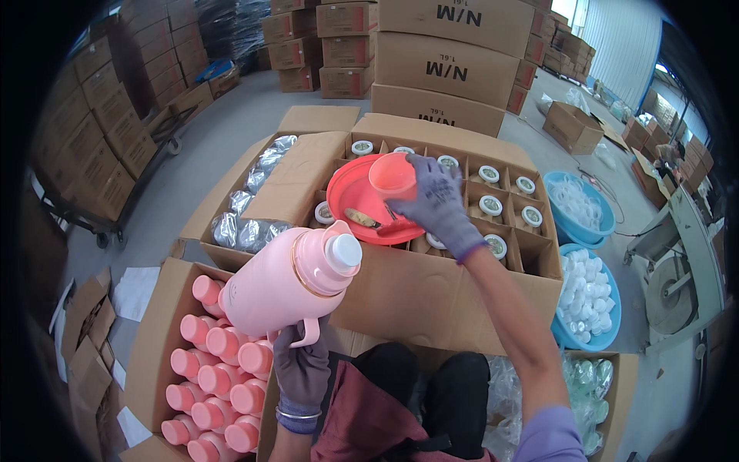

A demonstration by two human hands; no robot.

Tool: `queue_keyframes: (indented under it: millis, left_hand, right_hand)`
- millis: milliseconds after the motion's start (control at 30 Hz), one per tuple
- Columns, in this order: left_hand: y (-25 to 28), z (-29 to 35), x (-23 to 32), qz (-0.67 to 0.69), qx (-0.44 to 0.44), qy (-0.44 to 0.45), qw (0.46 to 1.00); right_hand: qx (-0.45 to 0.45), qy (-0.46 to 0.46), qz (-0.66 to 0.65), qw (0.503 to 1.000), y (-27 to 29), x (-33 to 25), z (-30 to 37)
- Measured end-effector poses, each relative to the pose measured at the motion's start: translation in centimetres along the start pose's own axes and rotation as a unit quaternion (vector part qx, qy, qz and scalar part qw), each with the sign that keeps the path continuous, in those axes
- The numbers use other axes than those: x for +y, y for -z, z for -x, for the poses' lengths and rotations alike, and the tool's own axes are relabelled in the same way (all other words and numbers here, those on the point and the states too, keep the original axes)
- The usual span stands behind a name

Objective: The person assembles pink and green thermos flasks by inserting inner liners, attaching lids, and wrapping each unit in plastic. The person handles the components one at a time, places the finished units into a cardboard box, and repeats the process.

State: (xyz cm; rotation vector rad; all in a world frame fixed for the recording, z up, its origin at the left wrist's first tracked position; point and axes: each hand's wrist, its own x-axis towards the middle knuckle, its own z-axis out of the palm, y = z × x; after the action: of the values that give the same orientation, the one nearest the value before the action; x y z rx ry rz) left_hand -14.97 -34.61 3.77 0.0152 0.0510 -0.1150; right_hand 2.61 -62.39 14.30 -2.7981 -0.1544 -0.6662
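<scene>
My gloved left hand [302, 369] is closed around the handle of a pink vacuum jug [269, 281], which is tilted with its white stopper [343, 252] toward the upper right. In my gloved right hand [440, 202] is a pink cup-shaped lid [392, 175], gripped at its right side. The lid is over a red round basin [346, 181]; whether it touches the bottom is hard to see. A small brownish piece [360, 218] lies in the basin. The basin rests on a divided carton [462, 285] with several white-capped items in its cells.
At the left, an open carton [146, 339] holds several pink-lidded jugs. Foil-wrapped items [225, 229] fill a box beyond it. To the right are blue tubs [566, 331] with white stoppers and clear rings. A carton of plastic-wrapped green items [593, 377] stands beside my right arm. Stacked cartons [446, 61] rise behind.
</scene>
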Motion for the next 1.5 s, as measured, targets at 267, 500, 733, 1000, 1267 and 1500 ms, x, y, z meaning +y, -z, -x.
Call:
queue_keyframes:
  millis: [267, 500, 733, 1000, 1267, 1500]
  left_hand:
    - [-2.4, 4.6, -4.9, -0.108, -0.016, 0.087, 0.990]
    - [-3.8, 7.3, -8.2, -0.356, -0.057, -0.003, 0.933]
    - [-4.3, 7.4, -6.5, -0.177, -0.046, 0.188, 0.965]
    - [-1.9, 9.4, -9.1, -0.206, -0.070, 0.064, 0.974]
    - [1.9, 4.1, -3.5, -0.787, -0.265, -0.214, 0.515]
    - [1.1, 9.6, -0.3, -0.794, -0.543, -0.027, 0.273]
  right_hand:
    - [0.108, 0.343, -0.240, 0.902, 10.8, -4.2, 14.7]
    - [0.001, -0.233, -0.738, 0.633, 10.7, -3.8, 22.5]
    - [0.198, 0.219, -0.273, 0.915, 10.6, -0.8, 23.1]
    - [0.020, -0.034, -0.556, 0.830, 10.3, -1.1, 25.1]
    - [-0.089, -0.233, -0.829, 0.501, 5.4, 1.1, 23.5]
    - [0.075, -0.126, -0.357, 0.922, 8.7, -0.9, 35.3]
